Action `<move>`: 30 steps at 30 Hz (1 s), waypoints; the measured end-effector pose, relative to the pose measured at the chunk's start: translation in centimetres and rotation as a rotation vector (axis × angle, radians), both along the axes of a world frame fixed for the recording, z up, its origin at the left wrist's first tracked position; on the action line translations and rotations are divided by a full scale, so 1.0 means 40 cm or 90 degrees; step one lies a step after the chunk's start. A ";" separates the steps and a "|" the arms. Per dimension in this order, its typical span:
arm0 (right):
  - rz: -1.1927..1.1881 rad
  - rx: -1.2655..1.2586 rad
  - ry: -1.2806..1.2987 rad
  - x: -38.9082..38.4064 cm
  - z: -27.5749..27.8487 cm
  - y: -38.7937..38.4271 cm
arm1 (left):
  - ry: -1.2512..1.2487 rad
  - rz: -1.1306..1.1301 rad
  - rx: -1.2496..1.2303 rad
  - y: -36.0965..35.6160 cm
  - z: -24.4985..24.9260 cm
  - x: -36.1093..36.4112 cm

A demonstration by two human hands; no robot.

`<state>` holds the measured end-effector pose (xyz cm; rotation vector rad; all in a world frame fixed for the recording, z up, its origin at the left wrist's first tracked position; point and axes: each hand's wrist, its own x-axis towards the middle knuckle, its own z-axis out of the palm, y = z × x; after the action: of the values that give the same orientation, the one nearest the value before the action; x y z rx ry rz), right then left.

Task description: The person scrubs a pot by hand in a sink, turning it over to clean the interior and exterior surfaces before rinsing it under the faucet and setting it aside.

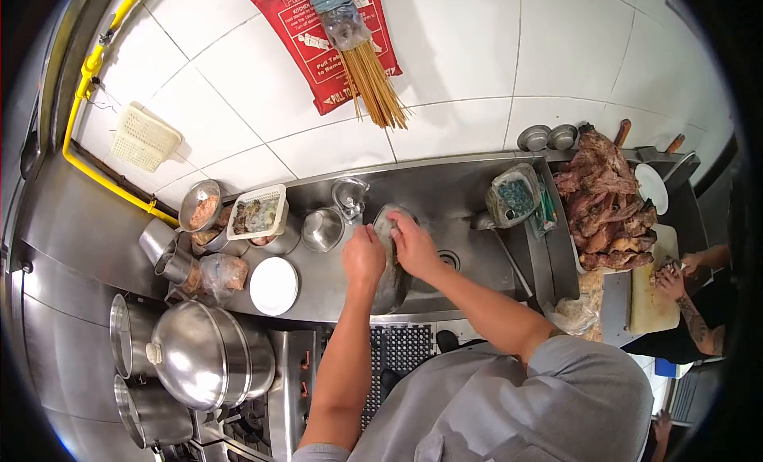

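A long grey oval thing (390, 285) lies at the left edge of the sink basin; I cannot make out its kind. Both of my hands are at its upper half. My left hand (365, 257) is a closed fist against its left side, and what the fingers hold is hidden. From the right, my right hand (413, 245) curls its fingers over the top part of the grey thing, close to the left hand. Just left of the hands, a metal bowl (322, 230) and a small metal strainer-like dish (350, 195) rest on the steel counter.
A white plate (274, 286), a white basket of food (257, 212) and a bowl of pink meat (204, 206) stand left. A ladle (509, 259) leans across the sink (469, 223). Roasted meat (604, 199) is piled right, near a co-worker's hand (671, 281) at a cutting board (642, 307).
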<state>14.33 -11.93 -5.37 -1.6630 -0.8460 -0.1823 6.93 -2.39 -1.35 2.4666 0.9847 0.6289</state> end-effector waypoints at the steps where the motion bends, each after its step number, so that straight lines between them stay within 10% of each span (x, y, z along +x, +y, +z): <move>1: 0.052 0.007 0.032 0.036 -0.012 0.000 | -0.010 0.003 -0.002 -0.001 -0.003 0.000; 4: 0.060 -0.249 0.364 0.192 -0.026 0.042 | -0.015 0.003 -0.009 -0.024 -0.015 -0.013; 9: -0.005 0.045 -0.016 -0.008 0.017 0.018 | 0.002 0.024 -0.064 -0.002 0.021 -0.019; 14: 0.043 -0.196 0.323 0.145 -0.048 0.081 | -0.063 0.011 -0.128 -0.020 0.041 -0.036; 17: 0.006 0.039 0.028 -0.008 0.012 0.053 | -0.077 0.008 -0.171 0.012 0.042 -0.043; 22: 0.054 -0.193 0.255 0.157 -0.032 0.118 | -0.070 0.029 -0.157 -0.005 0.055 -0.061; 28: 0.041 0.016 -0.178 0.002 0.037 0.094 | -0.100 0.055 -0.151 -0.004 0.060 -0.054; 30: 0.126 -0.227 0.247 0.105 0.074 0.112 | -0.118 0.047 -0.155 -0.010 0.065 -0.054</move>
<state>18.54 -7.46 -2.39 -1.8477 -0.7665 0.4395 4.78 -2.78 1.25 2.1280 1.0169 0.7017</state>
